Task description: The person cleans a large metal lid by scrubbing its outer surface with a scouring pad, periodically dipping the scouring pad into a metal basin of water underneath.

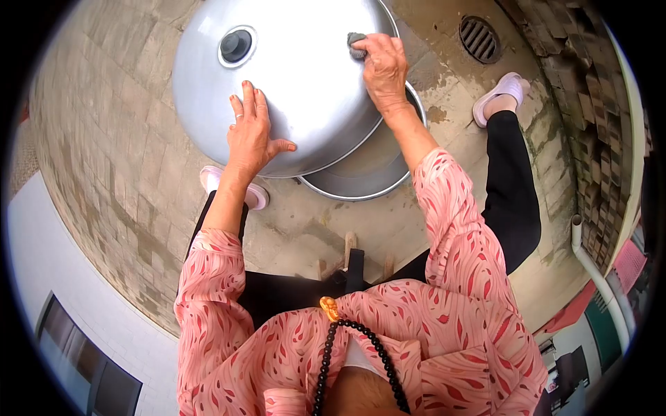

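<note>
A large domed metal lid [312, 90] with a black knob [236, 46] fills the upper middle of the head view. My left hand [253, 135] lies on its near left side, fingers spread and thumb out to the right. At the lid's right side my right hand [386, 69] pinches a grey scouring pad [356, 46] against the metal. Beneath the lid sits a wide metal basin [354, 187], whose near and right rim shows. The lid covers the rest of the basin.
A round drain grate [479, 39] is set in the wet paved floor [118, 139] at the upper right. Beyond my right foot runs a brick wall [596, 104]. Wooden stool legs [349, 243] show between my knees. A pipe [600, 277] stands at the right.
</note>
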{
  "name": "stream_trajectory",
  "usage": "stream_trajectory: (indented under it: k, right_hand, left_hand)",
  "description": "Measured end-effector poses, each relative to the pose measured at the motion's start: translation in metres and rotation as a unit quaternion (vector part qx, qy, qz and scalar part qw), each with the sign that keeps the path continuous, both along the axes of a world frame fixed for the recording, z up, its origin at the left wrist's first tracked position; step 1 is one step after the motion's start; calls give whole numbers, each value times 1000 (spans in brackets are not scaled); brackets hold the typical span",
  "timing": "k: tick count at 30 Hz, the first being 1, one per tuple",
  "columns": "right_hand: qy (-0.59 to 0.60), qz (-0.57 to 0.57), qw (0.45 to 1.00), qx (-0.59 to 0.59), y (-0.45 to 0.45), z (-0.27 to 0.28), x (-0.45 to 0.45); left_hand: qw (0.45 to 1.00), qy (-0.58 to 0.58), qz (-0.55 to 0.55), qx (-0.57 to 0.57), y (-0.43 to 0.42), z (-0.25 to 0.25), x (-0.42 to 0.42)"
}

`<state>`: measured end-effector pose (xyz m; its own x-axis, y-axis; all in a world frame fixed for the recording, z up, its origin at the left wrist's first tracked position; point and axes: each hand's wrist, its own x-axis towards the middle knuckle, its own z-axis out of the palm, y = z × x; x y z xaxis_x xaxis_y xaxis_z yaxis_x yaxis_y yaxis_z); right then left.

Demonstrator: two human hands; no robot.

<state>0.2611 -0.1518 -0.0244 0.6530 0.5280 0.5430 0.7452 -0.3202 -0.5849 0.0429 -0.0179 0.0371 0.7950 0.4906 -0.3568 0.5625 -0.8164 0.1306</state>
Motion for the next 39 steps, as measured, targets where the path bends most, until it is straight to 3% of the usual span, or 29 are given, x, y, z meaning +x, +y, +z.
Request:
stream_trajectory:
  k: [5,11,14,19,22,24,26,28,29,32,36,39]
  right_hand:
    - [83,60,994,25,-45,-2,-60]
    - [42,-30,998,36,0,-24,36]
    - [56,-49,995,70,-14,-13,-9]
    - [158,58,983,78,-62,-2,-126]
    - [187,46,978,83,-67,-6,-125]
    - [278,-74,947,146,-67,-8,-104]
    - [502,-185,811,238,-77,-35,-75]
    - [565,-229,772,182,-90,-78,-56]
    - [628,-253,716,166,-87,-80,-51]
    - [748,-178,584,258,-96,-81,-46]
    - [736,-187,608,230,-93,-77,-76]
    - [750,-177,572,282,-97,-79,-116]
  left_hand:
    - [1000,1,-7,5,0,0,-3]
    - [1000,17,-17,5,-1,4,-2]
    - [999,27,-17,16,0,1,-1]
    - [999,10,-27,14,3,-7,-13]
    - [999,30,-31,13,2,-1,-11]
    - [999,4,-43,19,7,-9,-19]
    - [998,-13,-50,20,9,-15,-24]
    - [998,-17,-49,21,10,-14,-25]
    - [999,-12,-44,18,10,-12,-23]
    - [999,3,-29,12,8,-5,-21]
    - [999,-1,-25,-21,14,-6,-35]
    - [999,15,-33,-35,23,-13,-58]
